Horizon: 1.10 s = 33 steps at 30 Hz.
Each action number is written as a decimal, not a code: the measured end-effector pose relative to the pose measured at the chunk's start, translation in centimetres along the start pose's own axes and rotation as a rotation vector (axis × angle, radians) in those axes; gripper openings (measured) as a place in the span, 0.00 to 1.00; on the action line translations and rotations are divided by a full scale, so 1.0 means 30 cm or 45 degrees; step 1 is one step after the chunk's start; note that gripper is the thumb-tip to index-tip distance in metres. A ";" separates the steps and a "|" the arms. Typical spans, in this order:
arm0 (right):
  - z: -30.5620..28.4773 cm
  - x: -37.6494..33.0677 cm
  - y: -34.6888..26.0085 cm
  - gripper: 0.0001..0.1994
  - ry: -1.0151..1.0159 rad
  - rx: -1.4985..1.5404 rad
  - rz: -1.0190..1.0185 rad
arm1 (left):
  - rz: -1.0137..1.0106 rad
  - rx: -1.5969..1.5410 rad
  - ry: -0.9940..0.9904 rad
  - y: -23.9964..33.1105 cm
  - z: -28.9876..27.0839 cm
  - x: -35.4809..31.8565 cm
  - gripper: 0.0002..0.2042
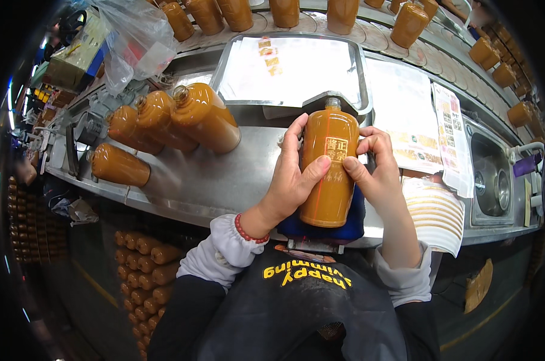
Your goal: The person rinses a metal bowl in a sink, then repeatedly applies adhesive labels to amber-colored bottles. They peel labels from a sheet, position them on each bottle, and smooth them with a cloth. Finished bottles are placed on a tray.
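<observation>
A glossy amber-brown bottle lies on a dark blue rest at the bench's front edge, its neck toward a metal bracket. My left hand grips its left side, the thumb pressed on the front. On the right side my right hand holds it with bent fingers, its thumb beside the square decal of pale characters. Fainter pale script shows below the decal, partly under the thumbs. A thin red line runs down the bottle's length. The undersides of my fingers are hidden.
Several similar bottles stand on the steel bench at left. Beyond lies a metal tray with white sheets. Decal sheets and a small sink are at right. A conveyor carries more bottles behind.
</observation>
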State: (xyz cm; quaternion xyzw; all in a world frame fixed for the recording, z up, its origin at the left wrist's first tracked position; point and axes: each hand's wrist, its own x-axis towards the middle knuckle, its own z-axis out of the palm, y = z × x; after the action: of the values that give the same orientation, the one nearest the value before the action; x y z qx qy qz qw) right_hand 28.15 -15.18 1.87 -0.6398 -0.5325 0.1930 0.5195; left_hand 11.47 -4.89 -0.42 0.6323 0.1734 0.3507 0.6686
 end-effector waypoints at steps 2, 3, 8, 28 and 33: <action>-0.001 0.002 0.002 0.17 -0.008 0.003 0.011 | 0.021 0.020 0.000 -0.001 -0.002 0.003 0.40; -0.001 0.001 0.003 0.17 -0.012 0.001 0.003 | 0.026 0.028 0.000 -0.001 -0.001 0.002 0.39; -0.009 -0.001 0.001 0.15 -0.049 0.082 0.035 | -0.001 -0.076 -0.010 0.007 -0.010 0.000 0.37; 0.008 0.016 -0.011 0.17 0.036 -0.025 -0.018 | -0.018 -0.143 -0.016 0.005 0.000 0.011 0.39; 0.007 0.016 -0.018 0.17 0.040 -0.021 0.003 | 0.002 -0.111 -0.004 -0.004 0.001 0.012 0.39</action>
State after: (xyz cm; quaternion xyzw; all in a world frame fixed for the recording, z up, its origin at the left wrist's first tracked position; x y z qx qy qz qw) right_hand 27.88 -14.73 2.39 -0.6475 -0.5251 0.1793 0.5223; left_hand 11.77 -4.66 -0.46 0.6033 0.1565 0.3575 0.6955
